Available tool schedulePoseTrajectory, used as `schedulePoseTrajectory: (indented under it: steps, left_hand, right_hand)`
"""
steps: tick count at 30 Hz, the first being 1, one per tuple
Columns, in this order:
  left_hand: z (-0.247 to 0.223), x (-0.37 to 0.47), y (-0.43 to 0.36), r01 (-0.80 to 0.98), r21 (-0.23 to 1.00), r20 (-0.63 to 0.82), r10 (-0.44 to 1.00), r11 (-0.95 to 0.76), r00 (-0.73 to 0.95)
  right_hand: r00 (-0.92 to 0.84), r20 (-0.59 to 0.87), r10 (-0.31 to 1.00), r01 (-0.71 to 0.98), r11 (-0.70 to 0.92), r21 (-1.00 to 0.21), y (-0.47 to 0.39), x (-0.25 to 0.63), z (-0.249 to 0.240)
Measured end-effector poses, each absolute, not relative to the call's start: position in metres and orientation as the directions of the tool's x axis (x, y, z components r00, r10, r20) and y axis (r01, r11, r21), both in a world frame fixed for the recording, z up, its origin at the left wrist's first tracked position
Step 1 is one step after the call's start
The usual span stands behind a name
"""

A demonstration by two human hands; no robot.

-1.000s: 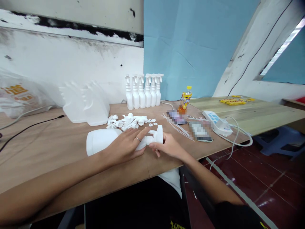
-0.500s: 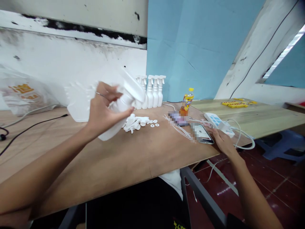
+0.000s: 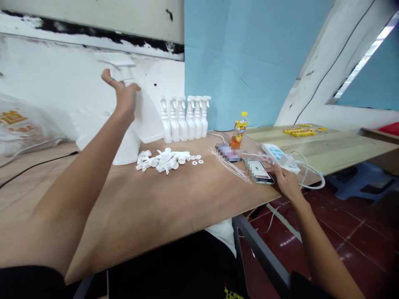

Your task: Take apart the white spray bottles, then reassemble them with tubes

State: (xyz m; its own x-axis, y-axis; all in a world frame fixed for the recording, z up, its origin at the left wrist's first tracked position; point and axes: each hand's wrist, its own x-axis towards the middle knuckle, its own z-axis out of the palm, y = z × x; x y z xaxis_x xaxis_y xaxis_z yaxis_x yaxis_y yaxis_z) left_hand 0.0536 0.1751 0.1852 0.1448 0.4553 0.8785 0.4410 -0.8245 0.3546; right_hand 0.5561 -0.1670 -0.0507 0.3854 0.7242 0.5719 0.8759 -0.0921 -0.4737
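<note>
My left hand [image 3: 124,97] is raised and closed around the neck of a white spray bottle [image 3: 149,118], which leans with its trigger head [image 3: 120,60] at the top. Behind the wrist stand white bottles without spray heads [image 3: 126,147]. To the right, a row of several white spray bottles [image 3: 181,122] stands upright against the wall. White trigger heads [image 3: 166,160] lie heaped on the table below, beside small white washers [image 3: 200,162]. My right hand [image 3: 287,182] rests by the right edge of a phone [image 3: 259,171], its fingers stretched out and partly blurred.
Thin white tubes [image 3: 229,167] lie left of the phone. A drink bottle [image 3: 239,131] with a yellow cap stands behind them. A white power strip [image 3: 277,155] with looped cables lies at the right. A plastic bag [image 3: 28,124] and a black cable [image 3: 43,166] are at the left.
My left hand has moved up and left with the spray bottle, towards the back of the table. The view has turned slightly. My right hand stays beside the phone.
</note>
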Motion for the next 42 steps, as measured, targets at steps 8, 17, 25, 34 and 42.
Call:
schedulePoseTrajectory:
  steps: [8, 17, 25, 34, 42]
  left_hand:
    - [0.156, 0.084, 0.182, 0.491, 0.715, 0.602, 0.795, -0.498, -0.071]
    - [0.106, 0.096, 0.19, 0.587, 0.659, 0.682, 0.702, -0.47, -0.204]
    - [0.103, 0.097, 0.195, 0.642, 0.694, 0.587, 0.772, -0.325, -0.244]
    - [0.107, 0.095, 0.208, 0.675, 0.69, 0.557, 0.788, -0.263, -0.263]
    - [0.098, 0.097, 0.225, 0.718, 0.671, 0.504, 0.825, -0.186, -0.257]
  right_hand:
    - [0.401, 0.554, 0.729, 0.864, -0.101, -0.492, -0.168, 0.553, -0.049]
    - [0.271, 0.547, 0.792, 0.88, 0.026, -0.474, -0.152, 0.563, -0.053]
    - [0.206, 0.541, 0.815, 0.9, 0.059, -0.432, -0.145, 0.575, -0.06]
    - [0.303, 0.522, 0.798, 0.847, 0.025, -0.531, -0.154, 0.564, -0.055]
    - [0.375, 0.512, 0.773, 0.852, -0.069, -0.519, -0.16, 0.56, -0.052]
